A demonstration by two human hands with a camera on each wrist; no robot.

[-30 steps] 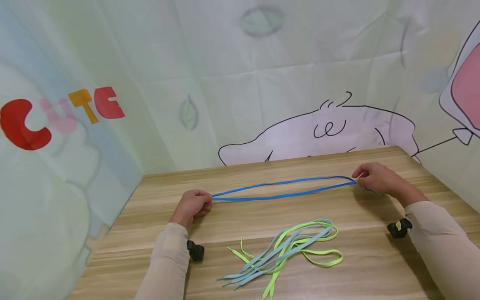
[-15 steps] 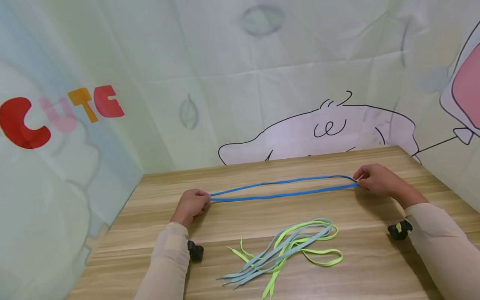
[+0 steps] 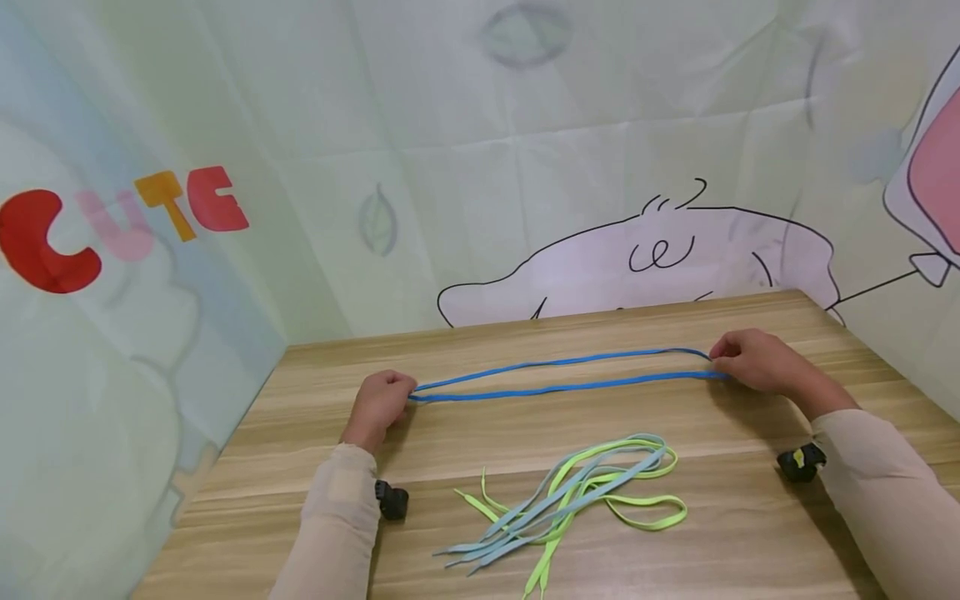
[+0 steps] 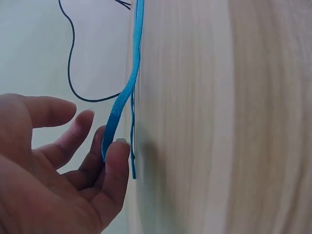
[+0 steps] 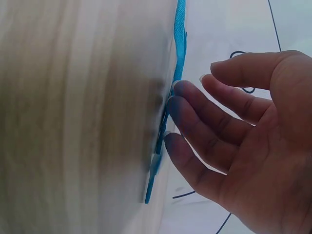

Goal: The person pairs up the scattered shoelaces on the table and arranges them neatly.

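A blue lace [image 5: 180, 48] runs near an edge of the tabletop [image 5: 73, 117]. The right hand [image 5: 258, 151], fingers loosely bent, seems to touch it.

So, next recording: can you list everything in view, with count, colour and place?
Table: 1, wood-brown, foreground
Blue lace: two long strands (one lace or two unclear), blue, across the table's far part
Pale blue laces: count unclear, pale blue, near part
Yellow-green laces: count unclear, yellow-green, tangled with the pale blue
Backdrop: pale green, behind the table
Letters: 4, red, pink and orange, backdrop's left
Cartoon figure: 1, lilac, backdrop's lower middle
Wrist devices: 2, black, one per wrist
Sleeves: 2, beige, both arms
Left hand: 1, pinching the blue lace
Right hand: 1, at its other end
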